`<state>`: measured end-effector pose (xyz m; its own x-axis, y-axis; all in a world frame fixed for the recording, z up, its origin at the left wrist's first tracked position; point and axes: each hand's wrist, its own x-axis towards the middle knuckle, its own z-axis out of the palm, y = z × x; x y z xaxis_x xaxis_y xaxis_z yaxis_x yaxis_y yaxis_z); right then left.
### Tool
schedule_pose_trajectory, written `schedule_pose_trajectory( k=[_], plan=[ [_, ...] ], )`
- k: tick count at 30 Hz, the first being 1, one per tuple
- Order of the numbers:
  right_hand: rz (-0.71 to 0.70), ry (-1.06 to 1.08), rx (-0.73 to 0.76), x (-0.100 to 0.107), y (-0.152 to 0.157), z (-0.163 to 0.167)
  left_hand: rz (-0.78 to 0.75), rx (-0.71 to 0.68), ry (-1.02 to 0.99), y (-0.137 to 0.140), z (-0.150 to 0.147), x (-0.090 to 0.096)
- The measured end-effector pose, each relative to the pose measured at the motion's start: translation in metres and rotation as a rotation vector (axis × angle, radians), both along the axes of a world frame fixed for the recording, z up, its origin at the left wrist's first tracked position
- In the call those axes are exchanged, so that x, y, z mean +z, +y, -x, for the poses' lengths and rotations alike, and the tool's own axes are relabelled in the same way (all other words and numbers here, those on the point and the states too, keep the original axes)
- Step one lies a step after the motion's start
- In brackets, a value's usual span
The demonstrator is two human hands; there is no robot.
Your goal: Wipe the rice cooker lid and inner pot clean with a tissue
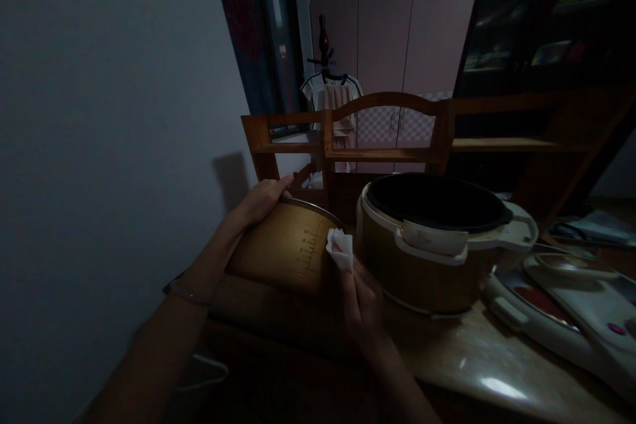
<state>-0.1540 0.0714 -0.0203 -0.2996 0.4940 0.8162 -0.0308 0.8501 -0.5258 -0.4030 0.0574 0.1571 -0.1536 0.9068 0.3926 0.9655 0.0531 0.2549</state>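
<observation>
Over the left part of the bench, at nine o'clock from a rice cooker, a pot, tipped at a slant with its rim toward one o'clock. Golden-brown on the side in view, smooth, with a soft sheen near the upper edge and deep shadow toward five o'clock. Along the top, a thin silvery rim, curving from twelve o'clock down to two. Just in from three o'clock, a dark measuring scale: a column of short lines with small figures alongside, slanting with the pot, mostly too dim to read. At eleven o'clock on the pot, the left hand, with its grip closed over the edge, some fingers hidden from sight. At four o'clock, the right hand, with its grip pinched tight around a crumpled white tissue, right by the rim; contact with the pot impossible to tell for certain. At four o'clock from the cooker, a pale appliance with a dark red panel.
</observation>
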Motion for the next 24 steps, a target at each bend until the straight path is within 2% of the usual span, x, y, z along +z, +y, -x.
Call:
schedule_pose_trajectory(
  k=[3,5,7,9,12,17,21,24],
  plan=[
    [-0.044,-0.005,0.039,0.027,0.002,0.008,0.030,0.003,0.234,0.003,0.002,-0.001],
    [-0.154,0.007,0.066,0.048,0.004,0.016,0.065,0.025,0.369,0.004,0.000,0.000],
    [-0.268,-0.026,0.097,0.065,0.007,0.025,0.100,0.047,0.431,0.005,-0.004,0.001],
    [-0.330,-0.065,0.114,0.073,0.009,0.032,0.099,0.054,0.475,0.005,-0.007,0.001],
    [-0.319,-0.070,0.123,0.069,0.013,0.037,0.068,0.044,0.511,0.005,-0.006,0.000],
    [-0.244,0.000,0.146,0.046,0.020,0.029,0.077,0.051,0.345,0.005,0.005,-0.002],
    [-0.117,0.010,0.146,0.034,0.022,0.021,0.059,0.051,0.455,0.005,0.010,-0.004],
    [-0.002,0.031,0.145,0.028,0.020,0.018,0.067,0.068,0.425,0.005,0.011,-0.004]
  ],
)
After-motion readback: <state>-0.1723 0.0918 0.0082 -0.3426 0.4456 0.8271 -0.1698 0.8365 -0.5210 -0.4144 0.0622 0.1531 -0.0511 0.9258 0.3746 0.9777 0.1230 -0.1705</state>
